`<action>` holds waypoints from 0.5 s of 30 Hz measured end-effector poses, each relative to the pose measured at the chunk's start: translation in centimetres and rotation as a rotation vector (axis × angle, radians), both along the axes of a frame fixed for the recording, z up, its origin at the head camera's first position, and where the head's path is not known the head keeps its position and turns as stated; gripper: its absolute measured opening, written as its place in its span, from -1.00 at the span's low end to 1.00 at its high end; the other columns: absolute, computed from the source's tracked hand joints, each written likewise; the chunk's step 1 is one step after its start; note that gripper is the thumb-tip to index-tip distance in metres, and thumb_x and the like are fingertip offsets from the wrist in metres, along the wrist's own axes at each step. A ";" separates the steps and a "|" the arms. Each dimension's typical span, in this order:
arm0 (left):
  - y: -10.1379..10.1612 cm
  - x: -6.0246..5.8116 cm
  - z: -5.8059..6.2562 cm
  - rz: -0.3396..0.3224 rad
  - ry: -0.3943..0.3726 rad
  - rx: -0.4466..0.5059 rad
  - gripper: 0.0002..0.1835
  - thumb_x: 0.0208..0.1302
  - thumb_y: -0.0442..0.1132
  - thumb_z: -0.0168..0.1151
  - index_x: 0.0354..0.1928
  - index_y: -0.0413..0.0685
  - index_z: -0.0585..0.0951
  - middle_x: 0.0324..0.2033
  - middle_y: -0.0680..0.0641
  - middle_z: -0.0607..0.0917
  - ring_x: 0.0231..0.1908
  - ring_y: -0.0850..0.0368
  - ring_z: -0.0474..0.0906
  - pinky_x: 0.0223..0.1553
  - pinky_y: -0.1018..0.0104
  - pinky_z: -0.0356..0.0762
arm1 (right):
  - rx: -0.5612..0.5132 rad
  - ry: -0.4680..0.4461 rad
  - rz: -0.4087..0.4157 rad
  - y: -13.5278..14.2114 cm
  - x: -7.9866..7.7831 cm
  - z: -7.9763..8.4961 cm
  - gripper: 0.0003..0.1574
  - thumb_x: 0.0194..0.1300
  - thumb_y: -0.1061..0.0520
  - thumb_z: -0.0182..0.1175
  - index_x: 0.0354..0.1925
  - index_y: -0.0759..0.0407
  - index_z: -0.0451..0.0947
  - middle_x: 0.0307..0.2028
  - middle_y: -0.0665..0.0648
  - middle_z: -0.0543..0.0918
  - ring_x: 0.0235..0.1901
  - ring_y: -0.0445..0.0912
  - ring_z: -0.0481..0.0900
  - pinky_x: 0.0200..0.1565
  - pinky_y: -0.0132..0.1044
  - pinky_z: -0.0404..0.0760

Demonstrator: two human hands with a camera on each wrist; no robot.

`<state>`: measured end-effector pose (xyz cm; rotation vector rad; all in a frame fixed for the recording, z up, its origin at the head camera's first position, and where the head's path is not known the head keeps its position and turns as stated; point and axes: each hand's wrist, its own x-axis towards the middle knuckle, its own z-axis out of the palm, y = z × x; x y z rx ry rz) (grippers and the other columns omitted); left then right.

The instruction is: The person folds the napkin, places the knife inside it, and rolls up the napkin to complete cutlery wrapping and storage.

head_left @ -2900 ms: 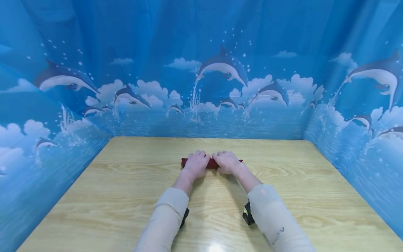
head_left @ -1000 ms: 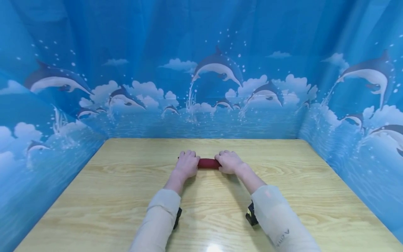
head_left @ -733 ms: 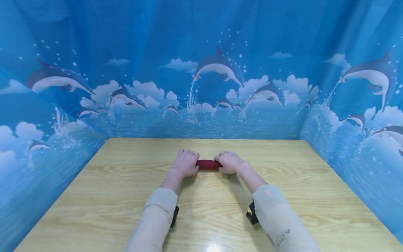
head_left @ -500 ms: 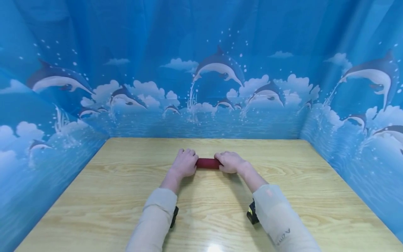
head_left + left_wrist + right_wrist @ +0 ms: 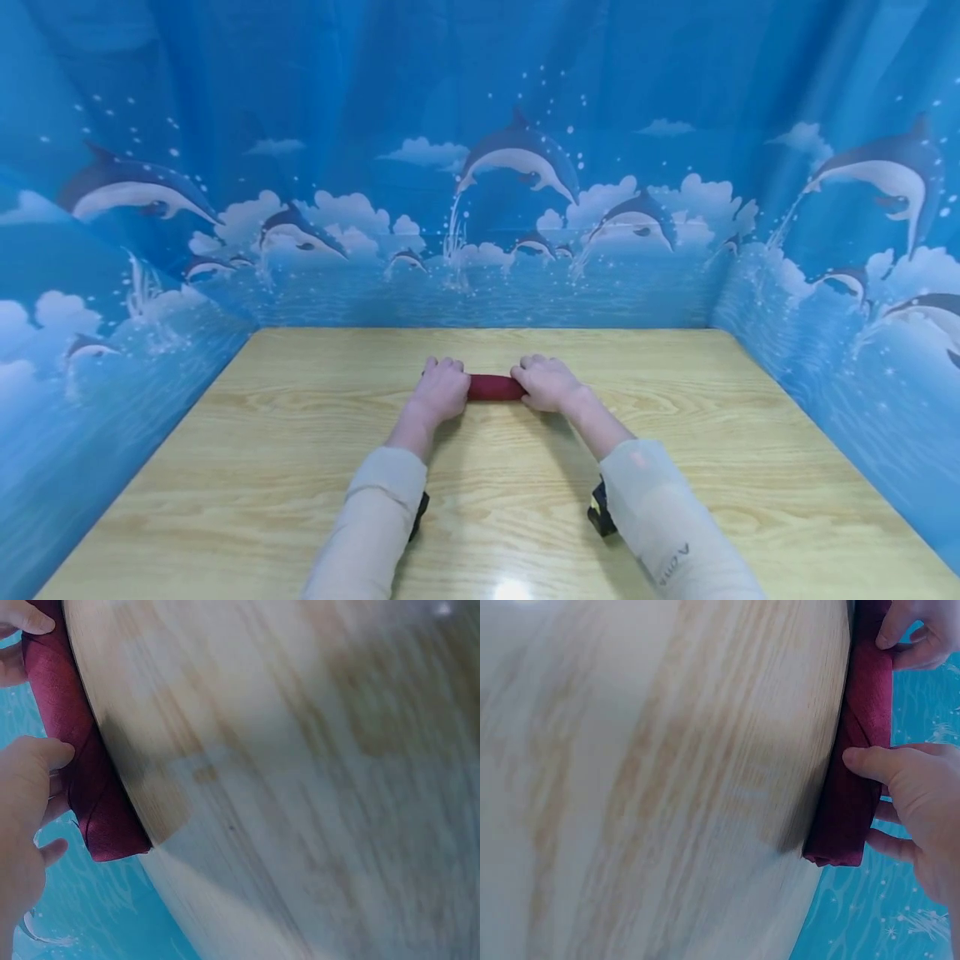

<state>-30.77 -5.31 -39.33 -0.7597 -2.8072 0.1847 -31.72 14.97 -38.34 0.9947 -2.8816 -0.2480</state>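
Note:
A dark red cloth rolled into a tube (image 5: 495, 387) lies crosswise on the far part of the table. My left hand (image 5: 442, 390) grips the roll toward its left end. Toward the right end, my right hand (image 5: 548, 384) grips it too. A bare stretch of cloth shows between the hands. In the left wrist view the thumb presses the near side of the rolled cloth (image 5: 64, 697), with fingers behind it. The right wrist view shows the rolled cloth (image 5: 866, 697) between thumb and fingers, its end sticking out past the hand.
The wood-grain table (image 5: 300, 467) spreads around the hands. A blue curtain (image 5: 360, 108) printed with dolphins and clouds stands behind and at both sides. A dark wrist camera (image 5: 600, 508) sits under the right sleeve.
Since the earliest frame the hands have moved apart along the roll, mostly the left hand going left. The middle of the roll now looks smoother. Over the last half second little differs.

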 end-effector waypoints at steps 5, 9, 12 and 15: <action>0.2 -0.1 -0.2 0.004 -0.011 -0.015 -0.87 0.02 -0.30 0.23 -0.36 -0.10 0.68 -0.36 -0.07 0.58 -0.24 0.01 0.48 -0.06 0.00 0.35 | -0.031 0.004 0.023 0.0 -0.1 -0.4 -0.72 0.16 0.14 0.25 -0.13 0.18 0.53 -0.30 0.13 0.53 -0.24 0.04 0.52 -0.19 -0.08 0.52; 0.3 -0.1 -0.4 0.013 -0.028 -0.023 -0.89 0.04 -0.28 0.24 -0.35 -0.07 0.67 -0.36 -0.05 0.58 -0.24 0.03 0.47 -0.05 0.02 0.34 | -0.057 -0.007 0.025 0.2 -0.3 -0.6 -0.73 0.16 0.15 0.25 -0.13 0.15 0.54 -0.33 0.11 0.53 -0.25 0.02 0.52 -0.17 -0.10 0.51; 0.4 -0.1 -0.4 0.020 -0.028 -0.025 -0.89 0.04 -0.27 0.25 -0.34 -0.06 0.66 -0.36 -0.05 0.58 -0.24 0.03 0.47 -0.05 0.03 0.36 | -0.069 -0.011 0.026 0.2 -0.5 -0.6 -0.74 0.14 0.15 0.27 -0.15 0.14 0.55 -0.35 0.09 0.52 -0.27 0.01 0.53 -0.18 -0.11 0.50; 0.4 -0.1 -0.4 0.027 -0.043 -0.022 -0.86 0.03 -0.28 0.26 -0.31 -0.08 0.65 -0.34 -0.06 0.58 -0.23 0.02 0.47 -0.07 0.04 0.40 | -0.071 -0.014 0.031 0.2 -0.5 -0.4 -0.73 0.13 0.14 0.28 -0.16 0.13 0.54 -0.36 0.09 0.52 -0.28 0.01 0.52 -0.19 -0.11 0.50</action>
